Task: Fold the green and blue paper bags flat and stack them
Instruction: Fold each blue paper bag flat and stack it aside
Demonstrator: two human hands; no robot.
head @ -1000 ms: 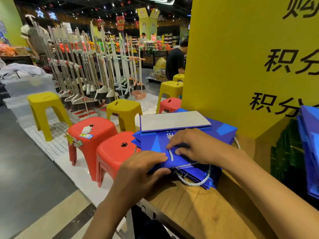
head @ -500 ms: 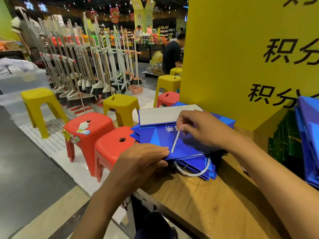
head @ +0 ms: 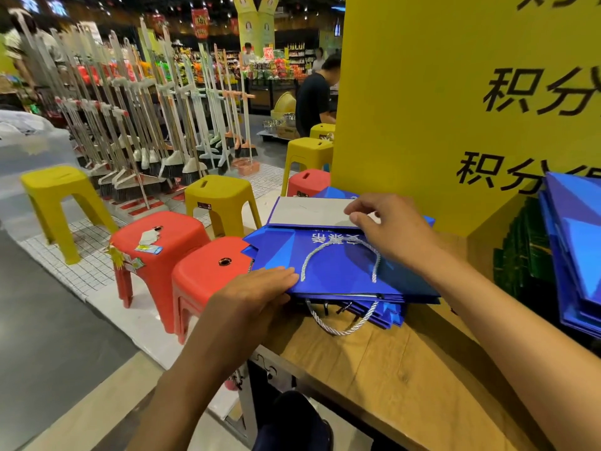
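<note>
Wood counter [head: 406,369] w/ flat blue bag stack [head: 338,265] under left hand [head: 257,294] & right hand [head: 390,234]; yellow sign board [head: 422,109] stands beyond right hand; 2nd blue stack [head: 579,249] & green bags [head: 520,252] to its right.

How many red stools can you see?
3: the stickered stool at left, the near stool beside the left hand, the far stool by the yellow sign. Others may be stacked underneath or hidden.

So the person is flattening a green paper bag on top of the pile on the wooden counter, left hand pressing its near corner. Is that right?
Not quite: the bag is blue, not green. The head view shows the blue bag lying on the pile on the wooden counter, with the left hand pressing its near corner.
</note>
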